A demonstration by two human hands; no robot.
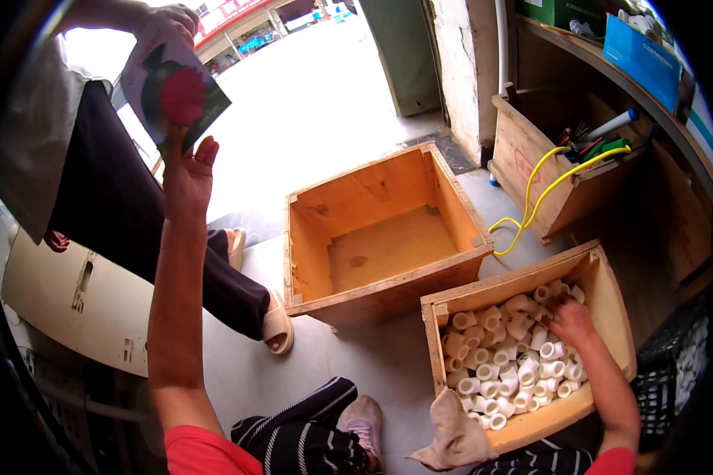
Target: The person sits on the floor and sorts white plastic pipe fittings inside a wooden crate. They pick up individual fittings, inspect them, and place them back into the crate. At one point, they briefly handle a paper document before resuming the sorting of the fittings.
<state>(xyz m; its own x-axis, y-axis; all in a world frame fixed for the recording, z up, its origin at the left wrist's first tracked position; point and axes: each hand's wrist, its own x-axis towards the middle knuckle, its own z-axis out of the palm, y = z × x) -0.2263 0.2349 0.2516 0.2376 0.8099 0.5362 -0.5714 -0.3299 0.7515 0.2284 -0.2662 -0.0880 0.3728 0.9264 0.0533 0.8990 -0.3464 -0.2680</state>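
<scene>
Yellow cord (561, 184) beside wooden tool crate (516, 154), blue carton (640, 60) on shelf (588, 50)

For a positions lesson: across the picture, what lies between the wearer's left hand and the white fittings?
The head view shows an open wooden box between the left hand and fittings.

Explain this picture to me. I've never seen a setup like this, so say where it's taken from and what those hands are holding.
There is no machine: these are a person's bare hands, seen from a wide camera worn on the head, so straight edges bend. The left hand is raised to the lower edge of a printed sheet, which another person's hand holds at the top. The right hand is among white fittings in a wooden box; whether it grips one is unclear. A cloth hangs over the box's near corner. Beyond stands a larger box on the floor.
</scene>
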